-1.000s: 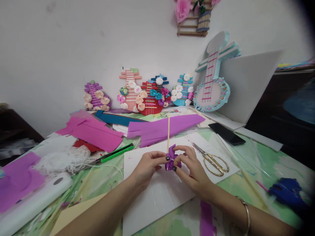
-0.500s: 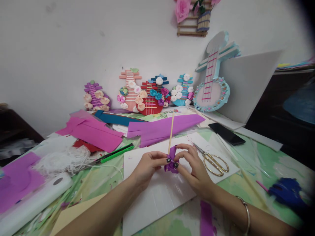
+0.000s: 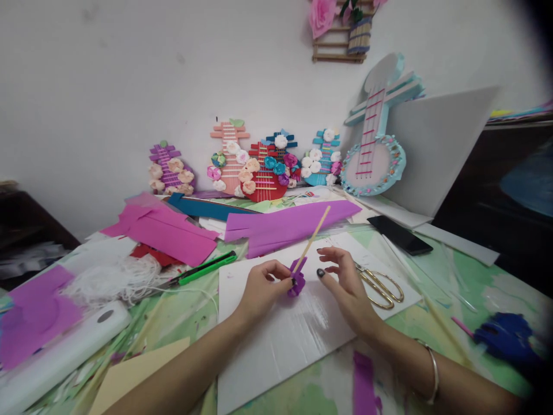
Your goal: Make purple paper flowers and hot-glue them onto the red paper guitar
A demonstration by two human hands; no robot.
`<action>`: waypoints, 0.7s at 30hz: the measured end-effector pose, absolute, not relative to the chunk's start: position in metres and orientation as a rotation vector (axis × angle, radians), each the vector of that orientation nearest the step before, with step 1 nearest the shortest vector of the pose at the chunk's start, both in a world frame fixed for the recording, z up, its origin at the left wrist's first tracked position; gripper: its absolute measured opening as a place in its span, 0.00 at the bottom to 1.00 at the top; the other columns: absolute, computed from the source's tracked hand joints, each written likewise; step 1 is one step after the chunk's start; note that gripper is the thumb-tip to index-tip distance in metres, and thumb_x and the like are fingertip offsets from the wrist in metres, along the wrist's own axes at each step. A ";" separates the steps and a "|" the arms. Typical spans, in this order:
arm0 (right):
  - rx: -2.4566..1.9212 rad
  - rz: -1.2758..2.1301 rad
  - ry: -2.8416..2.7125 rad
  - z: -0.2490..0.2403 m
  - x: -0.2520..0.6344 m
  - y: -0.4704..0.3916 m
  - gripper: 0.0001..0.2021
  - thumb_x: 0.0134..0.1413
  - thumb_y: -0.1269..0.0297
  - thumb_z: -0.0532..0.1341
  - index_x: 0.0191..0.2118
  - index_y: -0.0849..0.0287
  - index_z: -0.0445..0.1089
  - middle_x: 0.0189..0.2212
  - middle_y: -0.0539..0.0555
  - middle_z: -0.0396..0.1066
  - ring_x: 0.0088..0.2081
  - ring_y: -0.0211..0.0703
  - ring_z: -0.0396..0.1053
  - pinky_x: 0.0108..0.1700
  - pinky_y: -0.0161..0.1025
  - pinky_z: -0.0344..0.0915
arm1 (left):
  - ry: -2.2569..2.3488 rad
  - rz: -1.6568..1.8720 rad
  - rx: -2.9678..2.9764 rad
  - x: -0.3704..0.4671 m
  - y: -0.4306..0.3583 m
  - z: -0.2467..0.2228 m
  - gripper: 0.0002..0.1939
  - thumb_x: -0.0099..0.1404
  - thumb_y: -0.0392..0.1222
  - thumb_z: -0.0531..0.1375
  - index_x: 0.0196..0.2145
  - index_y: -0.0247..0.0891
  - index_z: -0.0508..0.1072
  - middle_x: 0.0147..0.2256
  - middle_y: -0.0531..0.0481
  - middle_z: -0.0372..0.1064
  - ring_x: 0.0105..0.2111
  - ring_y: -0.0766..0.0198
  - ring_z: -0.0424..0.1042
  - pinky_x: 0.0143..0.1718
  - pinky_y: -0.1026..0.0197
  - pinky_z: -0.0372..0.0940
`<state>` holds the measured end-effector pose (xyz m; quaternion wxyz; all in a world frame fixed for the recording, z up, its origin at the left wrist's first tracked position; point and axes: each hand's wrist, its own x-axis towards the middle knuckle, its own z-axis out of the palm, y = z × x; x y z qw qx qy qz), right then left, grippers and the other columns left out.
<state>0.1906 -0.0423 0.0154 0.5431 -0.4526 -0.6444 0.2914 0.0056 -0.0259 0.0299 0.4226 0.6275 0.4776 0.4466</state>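
My left hand (image 3: 266, 291) pinches a small purple crepe paper flower (image 3: 297, 283) between thumb and fingers, above a white board (image 3: 276, 351). A thin wooden stick (image 3: 314, 233) rises from the flower, tilted away to the right. Just right of the flower, my right hand (image 3: 345, 285) is apart from it, fingers curved and spread with nothing between them. Gold-handled scissors (image 3: 382, 286) lie on the board beside the right hand, their blades partly hidden behind it. Toward the front, a purple paper strip (image 3: 363, 383) lies below the right forearm.
Purple (image 3: 276, 227) and pink paper sheets (image 3: 170, 230) lie behind the board. At the left are a green utility knife (image 3: 207, 268), white string (image 3: 112, 279) and a white power bank-like object (image 3: 82, 351). A black phone (image 3: 400, 234) rests at right. Decorated lute-shaped crafts (image 3: 263, 173) lean against the wall.
My right hand has let go of the purple paper flower and moved right, its fingers spreading. The stick now leans further right, while the left hand keeps its pinch.
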 end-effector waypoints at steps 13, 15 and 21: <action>-0.835 1.520 -0.911 0.001 0.200 -0.013 0.09 0.46 0.61 0.66 0.32 0.62 0.74 0.23 0.50 0.67 0.26 0.36 0.62 0.31 0.35 0.59 | 1.420 1.367 3.201 -0.010 -0.017 0.010 0.09 0.63 0.28 0.54 0.33 0.37 0.73 0.30 0.48 0.73 0.38 0.57 0.65 0.45 0.48 0.52; -0.818 1.553 -0.832 -0.001 0.203 -0.010 0.09 0.46 0.60 0.65 0.31 0.62 0.74 0.21 0.50 0.67 0.26 0.35 0.62 0.31 0.35 0.59 | 1.433 1.322 3.266 -0.009 -0.017 0.009 0.09 0.64 0.27 0.54 0.34 0.35 0.72 0.30 0.47 0.73 0.38 0.56 0.65 0.45 0.48 0.52; -0.802 1.552 -0.820 -0.007 0.205 -0.005 0.07 0.46 0.63 0.64 0.31 0.62 0.73 0.20 0.50 0.66 0.25 0.36 0.62 0.30 0.36 0.59 | 1.562 1.224 3.316 -0.008 -0.018 0.005 0.08 0.63 0.28 0.54 0.34 0.34 0.71 0.29 0.47 0.70 0.34 0.58 0.64 0.43 0.51 0.53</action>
